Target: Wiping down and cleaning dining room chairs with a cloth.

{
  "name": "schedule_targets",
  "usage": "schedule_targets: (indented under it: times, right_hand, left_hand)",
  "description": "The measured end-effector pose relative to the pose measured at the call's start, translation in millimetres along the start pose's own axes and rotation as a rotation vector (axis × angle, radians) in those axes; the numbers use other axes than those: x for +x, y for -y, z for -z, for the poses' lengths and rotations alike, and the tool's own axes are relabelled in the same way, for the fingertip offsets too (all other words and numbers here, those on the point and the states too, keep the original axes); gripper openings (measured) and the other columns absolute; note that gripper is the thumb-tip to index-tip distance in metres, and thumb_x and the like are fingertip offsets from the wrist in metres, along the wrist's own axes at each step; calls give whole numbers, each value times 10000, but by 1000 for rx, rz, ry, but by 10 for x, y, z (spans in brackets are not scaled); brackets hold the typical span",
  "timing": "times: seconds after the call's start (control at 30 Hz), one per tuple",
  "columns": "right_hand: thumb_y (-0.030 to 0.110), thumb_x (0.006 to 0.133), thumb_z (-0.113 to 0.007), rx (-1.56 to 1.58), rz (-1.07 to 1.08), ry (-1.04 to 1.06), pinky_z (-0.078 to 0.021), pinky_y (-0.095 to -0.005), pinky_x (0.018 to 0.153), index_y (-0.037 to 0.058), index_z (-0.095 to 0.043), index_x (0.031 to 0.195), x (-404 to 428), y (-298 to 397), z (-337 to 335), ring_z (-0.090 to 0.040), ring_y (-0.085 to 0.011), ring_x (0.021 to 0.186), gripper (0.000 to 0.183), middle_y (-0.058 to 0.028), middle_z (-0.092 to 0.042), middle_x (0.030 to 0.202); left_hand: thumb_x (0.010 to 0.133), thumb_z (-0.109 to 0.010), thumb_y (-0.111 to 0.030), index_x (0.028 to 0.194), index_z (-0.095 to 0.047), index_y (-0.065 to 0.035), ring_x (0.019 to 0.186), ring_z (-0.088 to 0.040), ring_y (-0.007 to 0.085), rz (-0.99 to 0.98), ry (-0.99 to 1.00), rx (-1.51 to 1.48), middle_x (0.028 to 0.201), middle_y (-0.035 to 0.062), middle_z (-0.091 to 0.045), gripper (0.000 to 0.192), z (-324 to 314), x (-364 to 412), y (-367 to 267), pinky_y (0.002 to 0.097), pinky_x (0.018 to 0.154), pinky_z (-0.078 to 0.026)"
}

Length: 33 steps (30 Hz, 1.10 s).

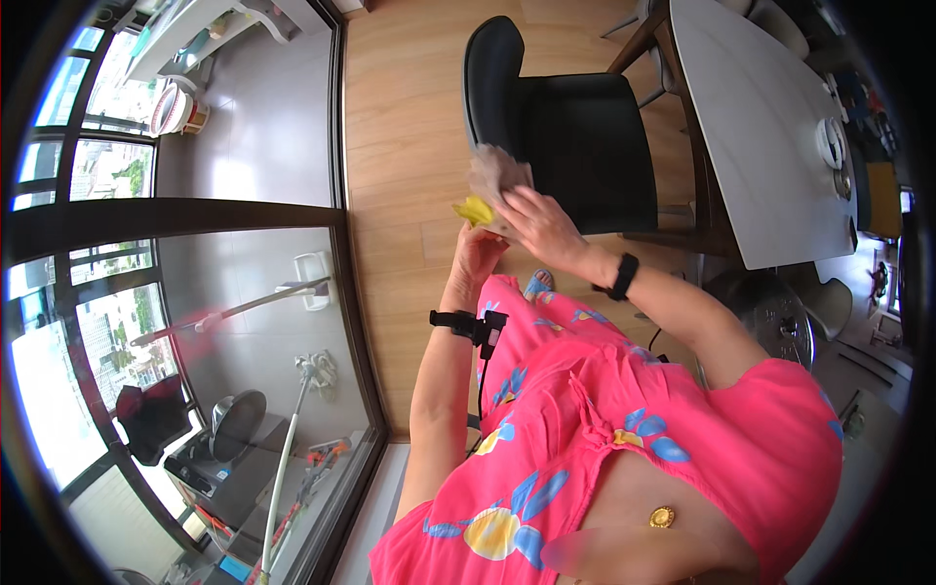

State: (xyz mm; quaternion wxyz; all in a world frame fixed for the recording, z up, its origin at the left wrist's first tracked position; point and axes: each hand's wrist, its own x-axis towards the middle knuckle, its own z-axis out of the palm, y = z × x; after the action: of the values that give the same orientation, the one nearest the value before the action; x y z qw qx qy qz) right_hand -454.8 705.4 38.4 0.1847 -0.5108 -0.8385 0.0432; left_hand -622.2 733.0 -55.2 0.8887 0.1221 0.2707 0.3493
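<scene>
My left hand (480,252) grips the lower end of a crumpled bundle from below. A yellow cloth (475,210) sticks out just above its fingers. My right hand (545,225) lies over the side of a greyish-brown cloth (499,170), its fingers bent around it and slightly blurred. Both cloths are bunched together, and I cannot tell where one ends under my fingers. The bundle is up in front of a black chair (589,146), overlapping its backrest edge in the view; whether it touches the chair is unclear.
At the right stands a white marble-look table (760,139) with a bowl (831,143) on it. A dark-framed glass door (340,219) runs along my left. Behind it are a mop (292,424), a bucket (179,110) and a wok (238,425). A clear stool (768,314) is near my right elbow.
</scene>
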Motion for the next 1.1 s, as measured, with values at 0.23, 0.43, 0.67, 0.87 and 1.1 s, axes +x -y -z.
schedule_targets:
  times: [0.23, 0.43, 0.67, 0.87, 1.1]
  right_hand:
    - [158, 829, -556, 84, -156, -21, -392, -390, 951, -4, -427, 1282, -530, 35, -3, -439, -307, 1176, 497, -177, -462, 1238]
    - [143, 819, -569, 97, -222, -139, -413, -433, 923, -58, -368, 1289, 476, -198, -400, -436, -392, 1153, 548, -251, -431, 1232]
    - [291, 859, -542, -46, -293, -334, -469, -443, 817, -78, -427, 1181, 1118, -987, -741, -481, -443, 1028, 504, -290, -456, 1127]
    - [223, 870, -536, 74, -294, -119, -416, -419, 875, -43, -527, 1143, -69, -6, -282, -512, -361, 1009, 381, -224, -509, 1163]
    - [171, 834, -530, 66, -503, -88, -412, -416, 920, -2, -594, 1025, -215, 27, -370, -498, -338, 1064, 265, -172, -535, 1142]
  left_hand:
    - [928, -408, -227, 1316, -423, -102, 1159, -483, 250, -54, -47, -195, 1283, 93, -495, 408, -45, -59, 244, 437, 996, -359]
    - [909, -346, -595, 1407, -285, -107, 1316, -284, 256, -8, -64, -121, 1442, 52, -311, 700, -181, -118, 189, 487, 1052, -302]
    - [869, -349, -655, 1415, -214, -90, 1349, -191, 344, 103, -62, -144, 1469, 67, -187, 797, -358, -97, 63, 550, 1071, -260]
    - [885, -311, -656, 1348, -349, -125, 1249, -360, 293, 181, -26, -184, 1353, 79, -393, 705, -262, -77, -147, 507, 1035, -293]
    - [873, -304, -676, 1349, -354, -215, 1261, -350, 266, 291, 52, -134, 1327, 58, -419, 665, -256, -47, -216, 491, 1051, -270]
